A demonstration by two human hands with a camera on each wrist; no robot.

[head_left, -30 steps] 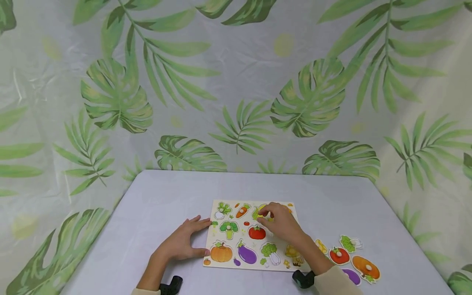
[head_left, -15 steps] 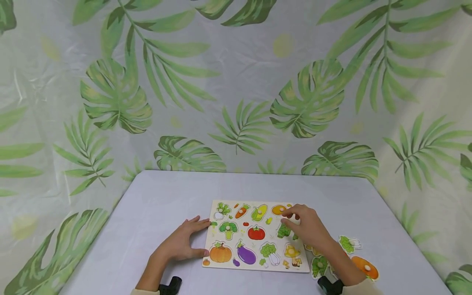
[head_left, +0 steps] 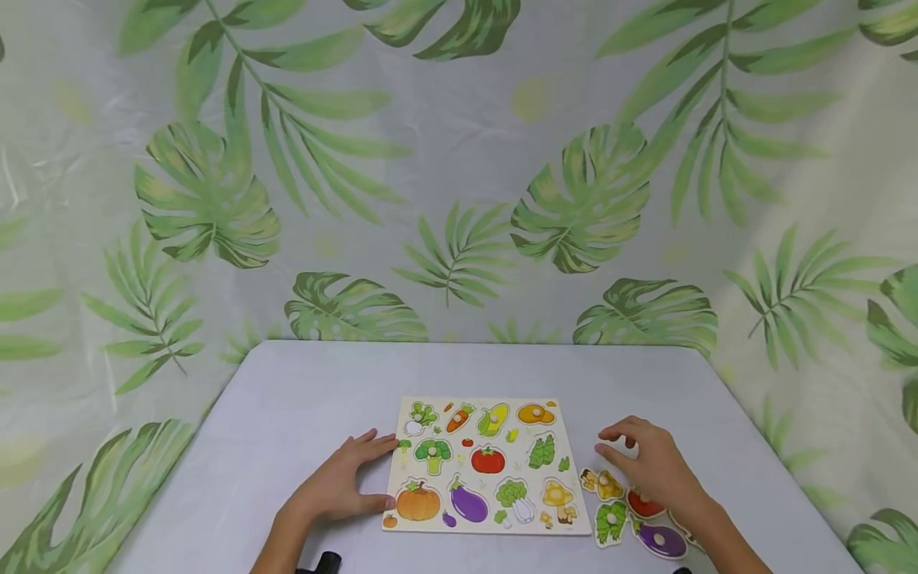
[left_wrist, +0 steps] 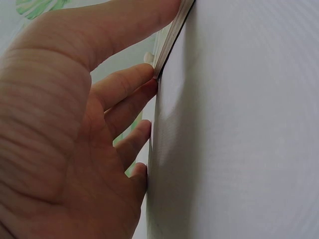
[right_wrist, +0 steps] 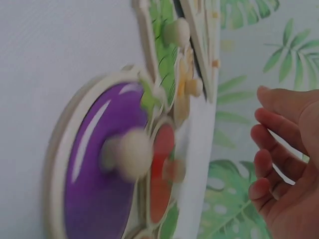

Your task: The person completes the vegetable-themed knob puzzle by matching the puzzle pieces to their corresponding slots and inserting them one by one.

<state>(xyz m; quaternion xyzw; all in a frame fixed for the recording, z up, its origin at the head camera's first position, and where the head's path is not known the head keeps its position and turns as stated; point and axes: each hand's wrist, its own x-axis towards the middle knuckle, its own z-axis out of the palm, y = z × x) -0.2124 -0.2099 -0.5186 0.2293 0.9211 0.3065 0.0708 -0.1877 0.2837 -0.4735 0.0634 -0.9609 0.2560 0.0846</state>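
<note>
A wooden vegetable puzzle board lies flat on the table. My left hand rests at its left side, fingers extended and fingertips right at the edge; the left wrist view shows the thumb along the board's edge. Knobbed carrot, corn and broccoli pieces sit in the board. To the right, my right hand hovers over loose knobbed pieces, fingers loosely bent and holding nothing. Among them are an eggplant, a tomato, a leafy green piece and a mushroom-like yellow piece.
A white cloth covers the table. Behind it hangs a leaf-print curtain. My right forearm covers part of the loose pile. Printed pumpkin and tomato spots on the board show no knobs.
My right hand has moved right, from over the corn past the board's upper right corner to above the loose pieces. My left hand stays at the board's edge. The head view has shifted slightly.
</note>
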